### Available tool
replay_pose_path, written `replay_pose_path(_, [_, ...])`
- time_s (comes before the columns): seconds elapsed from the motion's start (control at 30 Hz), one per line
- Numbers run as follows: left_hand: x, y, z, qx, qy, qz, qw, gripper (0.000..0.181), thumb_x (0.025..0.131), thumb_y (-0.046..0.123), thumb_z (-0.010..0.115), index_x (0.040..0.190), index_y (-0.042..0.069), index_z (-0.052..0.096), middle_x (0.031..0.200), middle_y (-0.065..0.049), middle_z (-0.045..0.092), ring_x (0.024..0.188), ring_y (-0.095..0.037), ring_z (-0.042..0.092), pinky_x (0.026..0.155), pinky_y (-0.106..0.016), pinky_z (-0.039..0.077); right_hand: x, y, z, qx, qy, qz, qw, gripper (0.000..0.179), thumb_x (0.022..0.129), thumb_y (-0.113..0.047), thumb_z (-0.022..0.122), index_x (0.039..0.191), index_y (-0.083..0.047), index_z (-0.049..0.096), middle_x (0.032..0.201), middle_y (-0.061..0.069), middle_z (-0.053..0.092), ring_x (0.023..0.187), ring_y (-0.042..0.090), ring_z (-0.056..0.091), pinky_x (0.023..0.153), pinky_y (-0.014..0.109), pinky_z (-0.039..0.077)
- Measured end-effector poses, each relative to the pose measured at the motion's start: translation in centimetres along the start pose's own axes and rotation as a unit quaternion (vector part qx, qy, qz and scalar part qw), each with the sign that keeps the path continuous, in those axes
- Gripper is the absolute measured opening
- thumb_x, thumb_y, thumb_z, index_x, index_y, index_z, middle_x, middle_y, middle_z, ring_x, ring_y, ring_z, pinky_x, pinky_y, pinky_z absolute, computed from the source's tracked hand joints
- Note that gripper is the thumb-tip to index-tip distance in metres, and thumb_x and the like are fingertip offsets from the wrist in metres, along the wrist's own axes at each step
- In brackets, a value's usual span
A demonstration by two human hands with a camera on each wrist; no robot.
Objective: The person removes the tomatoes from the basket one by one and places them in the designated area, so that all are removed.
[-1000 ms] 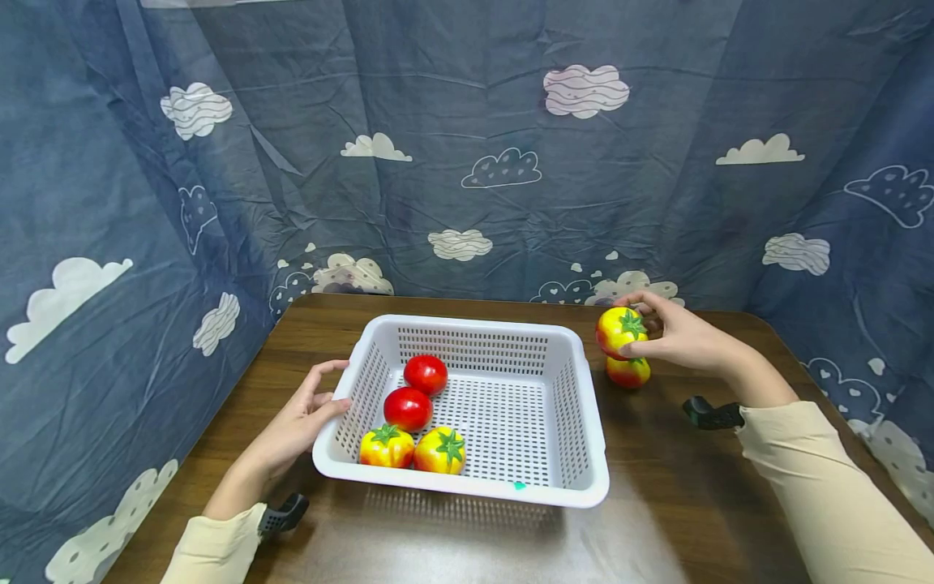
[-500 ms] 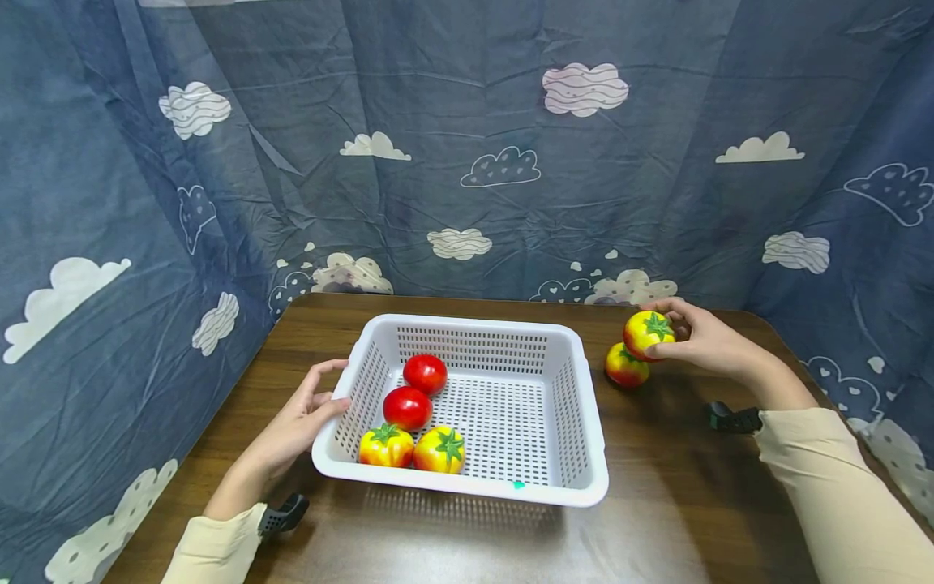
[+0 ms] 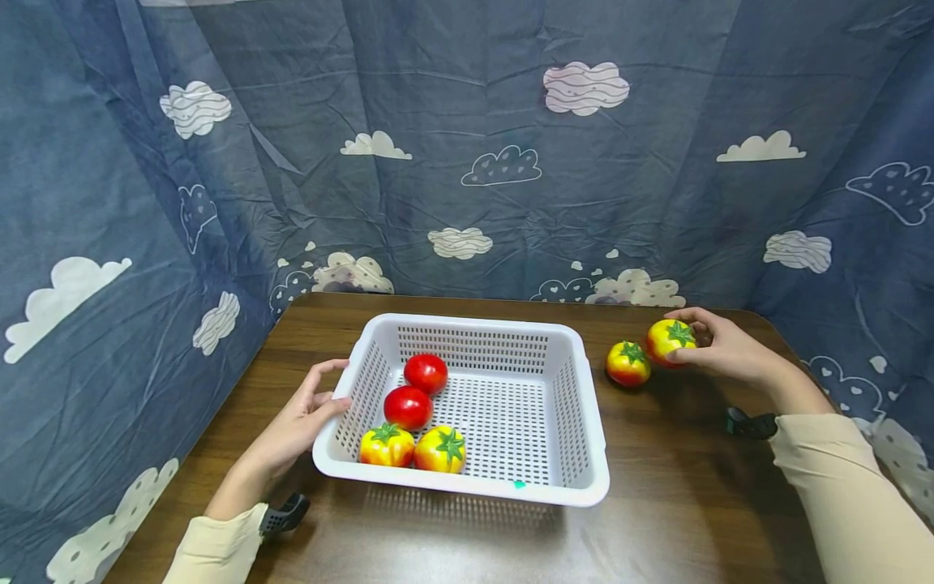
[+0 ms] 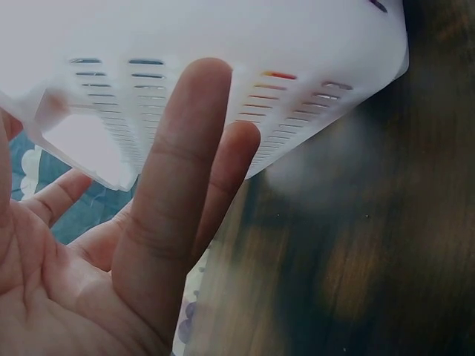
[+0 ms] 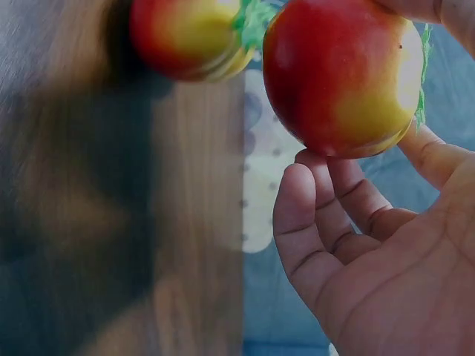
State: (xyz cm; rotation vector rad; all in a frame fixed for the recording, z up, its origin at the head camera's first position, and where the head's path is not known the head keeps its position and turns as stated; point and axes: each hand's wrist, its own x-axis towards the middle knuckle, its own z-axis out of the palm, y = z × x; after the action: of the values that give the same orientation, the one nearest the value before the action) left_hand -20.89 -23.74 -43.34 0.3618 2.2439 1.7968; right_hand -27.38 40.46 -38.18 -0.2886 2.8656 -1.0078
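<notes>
My right hand (image 3: 718, 347) grips a yellow and red toy tomato (image 3: 670, 341) with green leaves, thumb on the near side and fingers behind. In the right wrist view the held tomato (image 5: 345, 81) shows its red underside. A second similar tomato (image 3: 627, 364) sits on the table just left of it. My left hand (image 3: 299, 422) holds the left rim of a white slotted basket (image 3: 584, 422), thumb over the rim. In the left wrist view, its other fingers (image 4: 174, 163) lie loosely along the basket's outer wall.
Inside the basket, on the left, lie two red tomatoes (image 3: 409, 408) and two yellow-red ones (image 3: 441, 450) with leaves. The brown wooden table (image 3: 657, 503) ends at a blue cloud-print cloth (image 3: 467, 122) hanging behind and at the sides.
My right hand has moved right and slightly lower with its tomato, from in front of the other tomato to beside it. The left hand and basket have stayed in place.
</notes>
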Motion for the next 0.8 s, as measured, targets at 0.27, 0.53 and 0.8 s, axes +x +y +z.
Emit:
replay_pose_path(0.27, [0.0, 0.0, 0.0, 0.000, 0.002, -0.003, 1.0000, 0.062, 0.110, 0.013, 0.056, 0.163, 0.020, 0.023, 0.144, -0.044, 0.054, 0.104, -0.037, 0.076, 0.076, -0.055, 0.068, -0.4, 2.2, 0.0, -0.004, -0.008, 0.018, 0.9998, 0.069, 0.097, -0.026, 0.073, 0.153, 0.002, 0.043, 0.124, 0.026, 0.064, 0.096, 0.014, 0.057, 0.070, 0.027, 0.054])
replay_pose_path(0.53, [0.1, 0.0, 0.0, 0.000, 0.001, -0.002, 1.0000, 0.062, 0.110, 0.013, 0.056, 0.162, 0.019, 0.023, 0.144, -0.044, 0.054, 0.104, -0.036, 0.077, 0.076, -0.055, 0.067, -0.9, 4.0, 0.2, -0.007, -0.018, 0.038, 0.9991, 0.070, 0.099, -0.024, 0.071, 0.154, 0.007, 0.040, 0.133, 0.036, 0.058, 0.107, 0.026, 0.060, 0.072, 0.028, 0.057])
replay_pose_path(0.8, [0.1, 0.0, 0.0, 0.002, 0.003, -0.002, 1.0000, 0.062, 0.110, 0.013, 0.056, 0.162, 0.019, 0.022, 0.144, -0.045, 0.054, 0.104, -0.036, 0.077, 0.076, -0.055, 0.067, -1.3, 5.1, 0.8, 0.027, -0.037, 0.064, 0.9969, 0.073, 0.099, -0.021, 0.070, 0.156, 0.008, 0.036, 0.137, 0.037, 0.051, 0.112, 0.036, 0.057, 0.074, 0.031, 0.058])
